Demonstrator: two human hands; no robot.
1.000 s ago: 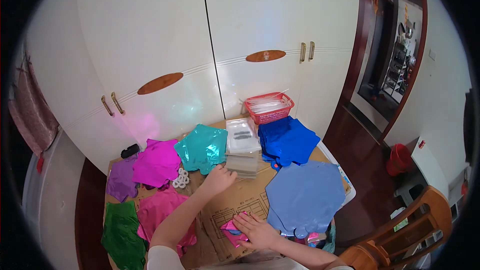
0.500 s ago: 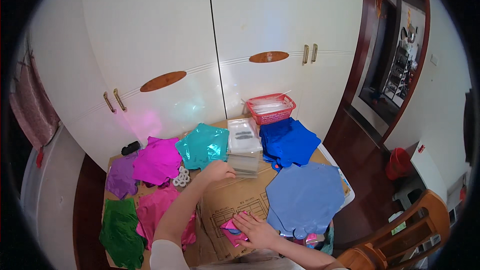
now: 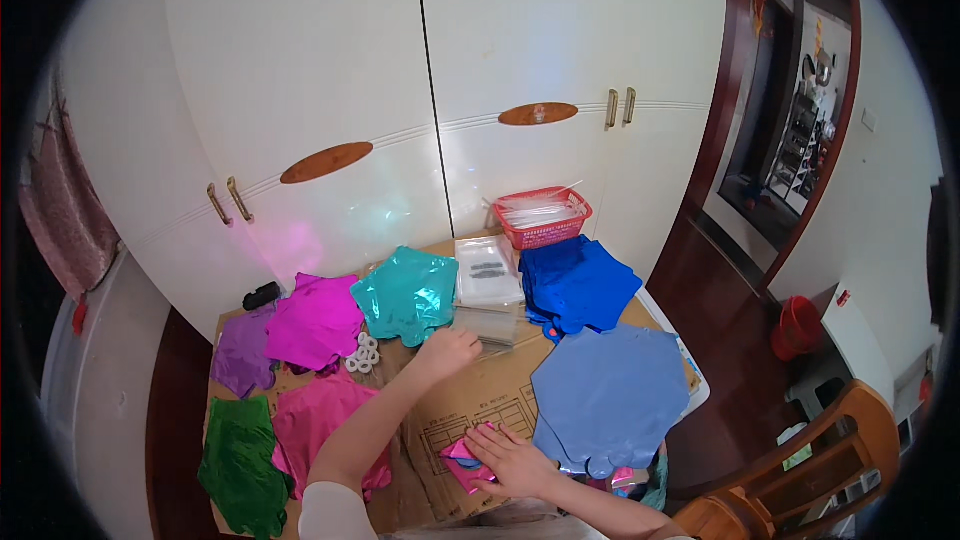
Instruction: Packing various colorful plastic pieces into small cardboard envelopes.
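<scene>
My left hand [image 3: 450,352] is at the near left edge of a stack of small clear plastic bags [image 3: 490,324], its fingers pinched together. Whatever lies between those fingertips is too small to make out. On the cardboard, my right hand [image 3: 512,462] rests flat with its fingers stretched over a small folded piece of pink foil [image 3: 470,481], which shows a bit of blue. The palm hides part of that piece. Larger clear bags [image 3: 488,285] lie just beyond the small ones.
Around the cardboard-covered table [image 3: 480,390] lie flat foil shapes: teal [image 3: 405,290], magenta [image 3: 315,320], purple [image 3: 243,352], green [image 3: 243,465], pink [image 3: 325,420], bright blue [image 3: 580,285] and greyish blue [image 3: 612,395]. White rings [image 3: 362,353], a red basket of white sticks [image 3: 543,230] and a wooden chair [image 3: 815,470] are nearby.
My left hand has shifted slightly right and nearer to me along the edge of the small clear bags. My right hand stays on the pink foil.
</scene>
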